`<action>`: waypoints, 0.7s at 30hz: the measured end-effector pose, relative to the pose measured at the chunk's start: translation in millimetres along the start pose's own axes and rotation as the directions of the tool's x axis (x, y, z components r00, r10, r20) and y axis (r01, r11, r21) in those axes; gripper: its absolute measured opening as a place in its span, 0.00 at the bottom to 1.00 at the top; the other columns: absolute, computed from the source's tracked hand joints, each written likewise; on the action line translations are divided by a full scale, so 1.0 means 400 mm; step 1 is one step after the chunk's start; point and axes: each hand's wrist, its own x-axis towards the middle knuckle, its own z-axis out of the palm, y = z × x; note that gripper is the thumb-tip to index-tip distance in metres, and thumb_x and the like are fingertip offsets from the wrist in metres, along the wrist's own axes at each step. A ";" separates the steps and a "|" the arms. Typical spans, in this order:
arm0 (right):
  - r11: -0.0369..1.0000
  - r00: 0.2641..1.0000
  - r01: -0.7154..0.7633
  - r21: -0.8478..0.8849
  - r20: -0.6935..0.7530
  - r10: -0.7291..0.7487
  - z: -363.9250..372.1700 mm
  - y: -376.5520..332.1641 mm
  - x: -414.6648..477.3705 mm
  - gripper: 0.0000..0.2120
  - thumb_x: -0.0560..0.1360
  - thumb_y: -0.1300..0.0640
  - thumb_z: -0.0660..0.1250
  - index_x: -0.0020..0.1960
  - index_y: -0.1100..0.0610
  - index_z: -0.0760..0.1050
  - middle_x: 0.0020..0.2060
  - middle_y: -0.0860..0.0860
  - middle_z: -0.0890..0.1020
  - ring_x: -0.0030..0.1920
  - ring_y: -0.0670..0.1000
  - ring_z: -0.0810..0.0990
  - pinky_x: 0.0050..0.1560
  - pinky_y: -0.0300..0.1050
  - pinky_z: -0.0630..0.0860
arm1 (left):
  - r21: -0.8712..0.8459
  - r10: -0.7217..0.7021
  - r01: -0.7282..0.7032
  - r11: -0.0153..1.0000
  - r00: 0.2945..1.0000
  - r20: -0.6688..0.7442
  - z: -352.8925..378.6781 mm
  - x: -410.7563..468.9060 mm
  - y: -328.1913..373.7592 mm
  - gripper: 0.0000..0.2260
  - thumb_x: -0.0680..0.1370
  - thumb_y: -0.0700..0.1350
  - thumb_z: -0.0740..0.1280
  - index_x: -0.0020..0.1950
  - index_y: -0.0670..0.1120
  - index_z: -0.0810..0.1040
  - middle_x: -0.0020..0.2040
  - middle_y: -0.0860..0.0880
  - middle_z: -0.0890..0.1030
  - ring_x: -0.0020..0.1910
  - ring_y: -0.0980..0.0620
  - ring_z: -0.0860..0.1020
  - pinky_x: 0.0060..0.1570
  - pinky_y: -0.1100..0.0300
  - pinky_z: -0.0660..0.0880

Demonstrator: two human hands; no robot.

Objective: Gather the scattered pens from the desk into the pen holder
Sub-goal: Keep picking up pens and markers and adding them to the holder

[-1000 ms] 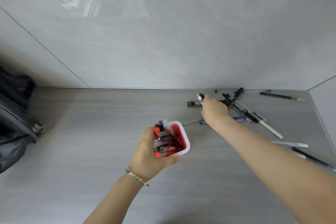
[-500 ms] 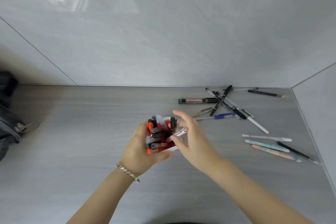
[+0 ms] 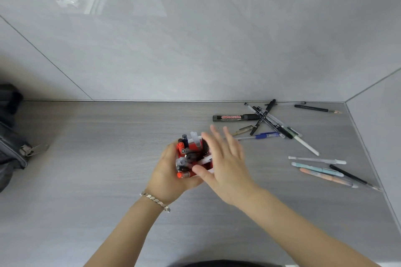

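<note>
Currently your left hand (image 3: 167, 171) wraps its grip around the pen holder (image 3: 191, 158) at frame centre, while your right hand (image 3: 225, 158) hovers over its mouth with fingers spread, holding nothing. Loose pens lie on the tabletop (image 3: 108, 147) at right: a crossed pile with the whiteboard marker (image 3: 235, 117) near the wall, more pens (image 3: 321, 169) at lower right. They look light, stiff and smooth, likely to roll; pinch each mid-barrel, topmost first.
</note>
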 end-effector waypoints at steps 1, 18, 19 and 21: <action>0.993 0.999 0.004 0.118 0.046 -0.010 -0.026 0.003 0.008 0.37 0.69 0.31 0.46 0.72 0.49 0.51 0.75 0.45 0.50 0.74 0.47 0.42 0.74 0.46 0.44 | 0.002 -0.009 0.009 1.000 1.000 0.002 -0.001 0.001 0.001 0.35 0.56 0.53 0.78 0.60 0.54 0.69 0.57 0.46 0.78 0.57 0.48 0.77 0.57 0.48 0.76; 0.914 0.995 0.079 -0.397 0.086 -0.049 -0.039 0.343 0.071 0.11 0.59 0.67 0.76 0.39 0.60 0.80 0.35 0.56 0.82 0.38 0.59 0.81 0.37 0.48 0.77 | -0.029 0.037 -0.036 0.999 0.998 0.047 0.000 0.004 0.013 0.29 0.61 0.34 0.78 0.52 0.54 0.67 0.49 0.46 0.77 0.44 0.51 0.77 0.43 0.72 0.76; 0.899 0.992 0.127 -0.419 0.076 -0.105 -0.032 0.335 0.079 0.12 0.56 0.67 0.77 0.38 0.59 0.80 0.32 0.55 0.82 0.35 0.58 0.81 0.34 0.46 0.77 | -0.045 0.035 -0.033 0.998 0.998 0.045 0.002 0.002 0.015 0.29 0.61 0.35 0.78 0.52 0.53 0.67 0.51 0.44 0.76 0.45 0.49 0.76 0.44 0.71 0.76; 0.900 0.992 0.127 -0.418 0.066 -0.110 -0.022 0.319 0.104 0.12 0.58 0.68 0.75 0.40 0.61 0.80 0.34 0.56 0.81 0.36 0.59 0.81 0.36 0.48 0.78 | -0.055 0.038 -0.036 0.998 0.998 0.053 0.000 0.001 0.022 0.29 0.62 0.34 0.77 0.53 0.53 0.67 0.53 0.41 0.76 0.47 0.48 0.76 0.44 0.73 0.75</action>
